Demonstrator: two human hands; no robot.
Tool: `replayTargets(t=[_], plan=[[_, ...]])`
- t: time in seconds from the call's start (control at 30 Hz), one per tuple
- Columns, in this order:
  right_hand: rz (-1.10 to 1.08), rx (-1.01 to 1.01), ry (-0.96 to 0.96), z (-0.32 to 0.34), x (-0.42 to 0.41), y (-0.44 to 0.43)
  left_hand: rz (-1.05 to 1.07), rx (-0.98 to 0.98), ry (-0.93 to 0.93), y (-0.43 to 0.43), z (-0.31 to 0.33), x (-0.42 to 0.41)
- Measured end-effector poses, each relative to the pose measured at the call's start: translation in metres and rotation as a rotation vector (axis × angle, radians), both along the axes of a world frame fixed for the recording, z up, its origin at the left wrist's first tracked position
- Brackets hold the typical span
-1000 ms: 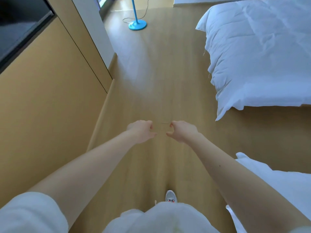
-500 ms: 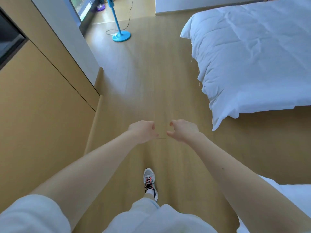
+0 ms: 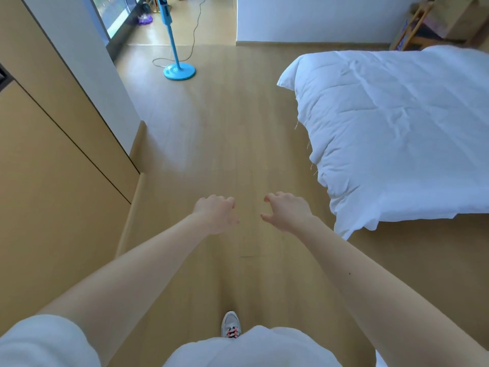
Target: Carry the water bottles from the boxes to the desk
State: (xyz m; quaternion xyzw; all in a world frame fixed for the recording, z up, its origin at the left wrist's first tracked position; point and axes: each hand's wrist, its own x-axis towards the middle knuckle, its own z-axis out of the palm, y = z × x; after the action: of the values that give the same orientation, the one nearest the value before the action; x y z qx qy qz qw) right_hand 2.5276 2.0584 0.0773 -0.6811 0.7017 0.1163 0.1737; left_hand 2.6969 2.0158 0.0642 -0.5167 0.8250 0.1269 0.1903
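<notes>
Both arms stretch out in front of me over a wooden floor. My left hand (image 3: 215, 213) hangs with its fingers loosely curled and holds nothing. My right hand (image 3: 284, 210) is a short gap to its right, fingers also loosely curled and empty. No water bottle, box or desk is in view. One grey shoe (image 3: 231, 325) with pink laces shows on the floor below my hands.
A bed with a white duvet (image 3: 391, 133) fills the right side. Wooden wall panels (image 3: 53, 168) run along the left. A blue fan stand (image 3: 177, 67) with its cord stands ahead by the window. Wooden furniture (image 3: 423, 25) sits at the far right corner.
The view has advanced along the floor; the fan stand and bed edge sit lower in the frame. My hands have drifted slightly apart and their fingers have loosened.
</notes>
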Motion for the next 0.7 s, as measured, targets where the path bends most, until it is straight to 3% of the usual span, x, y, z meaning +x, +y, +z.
replayTargets(t=[0.37, 0.7], plan=[[0.035, 0.024, 0.015, -0.005, 0.002, -0.116, -0.002, 0.021, 0.043, -0.102, -0.011, 0.007], [0.133, 0.005, 0.020, -0.007, -0.039, -0.277, 0.090, 0.032, -0.043, -0.251, 0.004, -0.034]])
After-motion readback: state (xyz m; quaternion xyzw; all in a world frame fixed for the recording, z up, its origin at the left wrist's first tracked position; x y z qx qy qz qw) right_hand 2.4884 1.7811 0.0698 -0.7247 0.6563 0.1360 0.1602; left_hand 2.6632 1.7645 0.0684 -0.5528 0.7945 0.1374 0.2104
